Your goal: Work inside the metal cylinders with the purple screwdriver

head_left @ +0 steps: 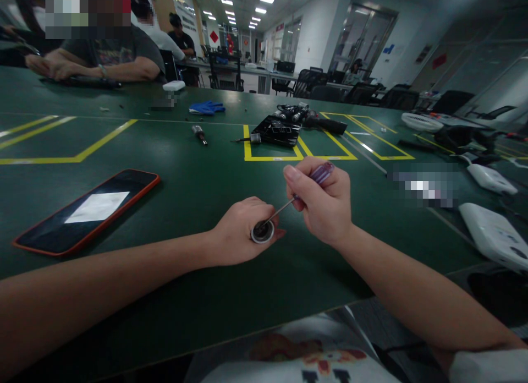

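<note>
A shirt with a printed front [330, 367] fills the near edge of the frame — beyond it, two bare hands meet over a dark green tabletop [185, 187]. The left hand [233, 231] curls snugly around a short hollow cylinder [260, 241], held at the centre of the view with its mouth turned toward the camera. The right hand [329, 204] wraps its fingers around the handle of a screwdriver [322, 174], whose slim shaft slants into that opening; the tip is lost in the dark interior.

Good work here would seem to call for a steady left grip, fingers clear of the rim, and a shaft square to whatever it bears on — a slanted blade could slip or scrape the wall.

The handle is glossy, purplish and seemingly translucent, the shaft thin, straight metal, the cylinder's rim pale and round. Nearby lie an orange-edged smartphone [134, 182] bearing a white rectangle, a crumpled blue glove [207, 108] and a shiny, wrinkled black plastic bag [280, 130] by flat yellow tape [272, 158].
</note>
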Tool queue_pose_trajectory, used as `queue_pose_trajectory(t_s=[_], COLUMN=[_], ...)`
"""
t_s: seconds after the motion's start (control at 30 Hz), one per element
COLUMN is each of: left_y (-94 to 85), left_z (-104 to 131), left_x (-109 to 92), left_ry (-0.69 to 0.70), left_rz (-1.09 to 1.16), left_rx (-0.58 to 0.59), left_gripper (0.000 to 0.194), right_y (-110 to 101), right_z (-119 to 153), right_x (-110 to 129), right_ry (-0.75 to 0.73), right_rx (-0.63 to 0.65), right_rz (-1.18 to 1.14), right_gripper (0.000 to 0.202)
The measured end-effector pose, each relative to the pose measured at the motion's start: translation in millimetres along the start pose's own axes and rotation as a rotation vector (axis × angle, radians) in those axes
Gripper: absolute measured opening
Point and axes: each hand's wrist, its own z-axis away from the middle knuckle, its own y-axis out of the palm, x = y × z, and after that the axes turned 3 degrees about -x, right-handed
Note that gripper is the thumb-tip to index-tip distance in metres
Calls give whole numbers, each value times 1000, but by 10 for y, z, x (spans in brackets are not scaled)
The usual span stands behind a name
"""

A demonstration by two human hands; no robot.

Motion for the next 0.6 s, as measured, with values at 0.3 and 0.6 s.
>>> queue_pose_trajectory(t_s=[0.3, 0.6], left_y=[7, 22], left_z=[7, 25], left_x=[-11, -7], left_ry=[-42, -108], left_rz=[12, 52], left_rx=[-42, -46], left_gripper=[18, 22], right_y=[-17, -31], right_z=[46, 40], right_x=[29, 34], right_ry=[-114, -134], right_rx=[-1, 108], right_rz=[6, -36], right_gripper=[25, 22])
